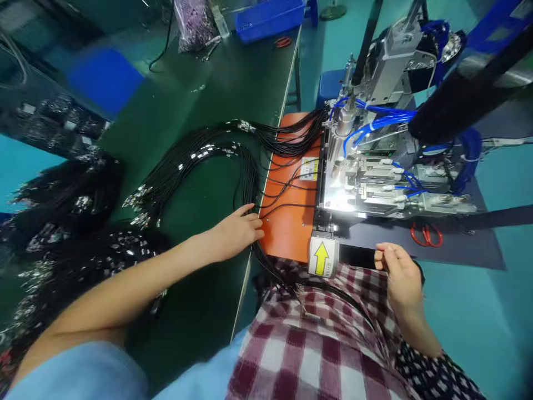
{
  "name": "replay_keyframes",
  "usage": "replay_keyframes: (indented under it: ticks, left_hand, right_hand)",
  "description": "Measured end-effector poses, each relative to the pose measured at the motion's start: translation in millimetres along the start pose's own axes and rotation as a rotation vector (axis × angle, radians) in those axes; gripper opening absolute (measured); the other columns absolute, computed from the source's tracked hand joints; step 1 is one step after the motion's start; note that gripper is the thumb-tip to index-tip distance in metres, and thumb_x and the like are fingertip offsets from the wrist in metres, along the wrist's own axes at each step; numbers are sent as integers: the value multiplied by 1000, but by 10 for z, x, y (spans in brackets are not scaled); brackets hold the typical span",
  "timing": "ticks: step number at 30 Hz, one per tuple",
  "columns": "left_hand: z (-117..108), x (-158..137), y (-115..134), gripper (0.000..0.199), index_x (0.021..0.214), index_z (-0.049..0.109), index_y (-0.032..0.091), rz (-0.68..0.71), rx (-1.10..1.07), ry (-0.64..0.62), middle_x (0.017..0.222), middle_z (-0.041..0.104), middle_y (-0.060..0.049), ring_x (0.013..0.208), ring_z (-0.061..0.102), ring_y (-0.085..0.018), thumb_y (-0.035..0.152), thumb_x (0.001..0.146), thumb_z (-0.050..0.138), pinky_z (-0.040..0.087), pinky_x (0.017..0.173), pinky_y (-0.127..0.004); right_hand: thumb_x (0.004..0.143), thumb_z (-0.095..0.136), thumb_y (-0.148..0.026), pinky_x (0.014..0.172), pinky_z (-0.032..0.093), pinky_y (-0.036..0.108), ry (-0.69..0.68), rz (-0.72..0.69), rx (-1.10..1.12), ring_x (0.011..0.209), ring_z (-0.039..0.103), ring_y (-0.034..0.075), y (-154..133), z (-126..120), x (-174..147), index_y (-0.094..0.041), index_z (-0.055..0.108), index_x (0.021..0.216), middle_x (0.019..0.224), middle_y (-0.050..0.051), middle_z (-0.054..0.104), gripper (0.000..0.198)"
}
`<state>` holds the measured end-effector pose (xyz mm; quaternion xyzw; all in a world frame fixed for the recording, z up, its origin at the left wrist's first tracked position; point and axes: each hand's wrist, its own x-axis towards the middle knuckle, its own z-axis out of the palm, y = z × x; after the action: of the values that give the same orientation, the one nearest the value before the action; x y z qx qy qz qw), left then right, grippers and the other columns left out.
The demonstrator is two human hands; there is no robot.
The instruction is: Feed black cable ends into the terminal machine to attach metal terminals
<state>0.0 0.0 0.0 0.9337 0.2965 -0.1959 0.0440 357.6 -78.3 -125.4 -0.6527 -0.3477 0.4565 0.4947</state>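
Note:
My left hand (236, 235) lies over a bundle of black cables (247, 178) at the edge of the green table, its fingers closed around part of the bundle. The cables run under it and down onto my checked apron (287, 355). A second bundle of black cables (287, 139) crosses an orange plate (287, 233) to the metal machine (345, 194). Several single cables also lead into the machine's front. My right hand (403, 278) is in front of the machine, thumb and finger pinched together; what they hold, if anything, I cannot make out.
Red-handled scissors (427, 235) lie on the dark mat to the right. A guard with a yellow arrow (322, 257) juts toward me. Heaps of black cables (75, 194) fill the table's left side. A blue bin (270, 19) stands at the back.

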Motion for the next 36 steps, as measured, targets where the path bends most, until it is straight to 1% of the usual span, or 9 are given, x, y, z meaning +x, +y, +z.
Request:
replay_keyframes:
  ticks: [4,8,11,16,18,23,25,28,36]
  left_hand:
    - [-32,-1,-160,23,83,70,17,83,-225,72,90,72,-7,94,66,-21,9,91,50,51,95,-36]
    - [-48,-49,-269,26,101,73,20,125,-469,209,112,72,-8,107,65,-20,19,97,48,49,100,-36]
    - [-65,-84,-304,23,105,72,21,85,-640,281,112,71,-8,108,65,-20,20,96,51,51,97,-36]
    - [-29,-79,-280,20,108,68,19,5,-718,478,101,71,-7,98,65,-18,20,95,52,53,88,-33]
    - [-1,-29,-178,20,106,67,18,-12,-620,465,100,71,-8,96,65,-19,19,94,51,52,89,-35]
    - [-26,282,476,27,114,59,14,11,-426,268,97,70,-12,90,65,-28,28,92,53,50,81,-45]
    - [-55,445,767,31,124,50,15,68,-591,214,97,70,-11,87,66,-26,29,96,46,50,73,-37]
    - [-73,622,1027,22,118,47,18,51,-863,187,92,69,-6,78,65,-19,22,101,34,46,64,-27]
    - [-163,734,1095,20,117,47,21,-61,-1180,227,93,65,-3,77,60,-16,23,99,39,43,70,-28]
  right_hand:
    - [90,60,-46,58,39,24,-37,-22,6,60,48,10,-121,70,-29,-21,64,89,71,-2,55,26]
    - [90,61,-46,57,40,24,-97,-67,3,59,48,10,-245,111,-91,-22,64,87,71,-1,55,25]
    - [91,61,-45,58,42,24,-143,-113,-36,59,49,11,-345,146,-157,-22,65,86,71,-1,57,24]
    - [99,36,-57,71,50,30,-519,-72,128,67,59,13,-492,237,-297,-22,65,110,88,4,64,47]
    - [99,38,-54,76,52,33,-627,-26,193,69,62,14,-529,274,-355,-23,62,117,87,3,64,43]
    - [91,61,-28,64,51,26,-581,-36,24,64,61,10,-593,375,-463,-25,60,109,84,-1,63,18]
    - [90,61,-25,62,51,26,-598,-58,-47,64,64,11,-612,402,-469,-24,58,110,84,-1,65,20]
    - [90,61,-26,62,52,26,-602,-22,-60,63,66,12,-628,399,-446,-23,57,109,79,-2,66,20]
    - [91,59,-27,66,52,28,-525,-115,-72,68,65,14,-691,331,-331,-24,55,114,79,-1,69,24]
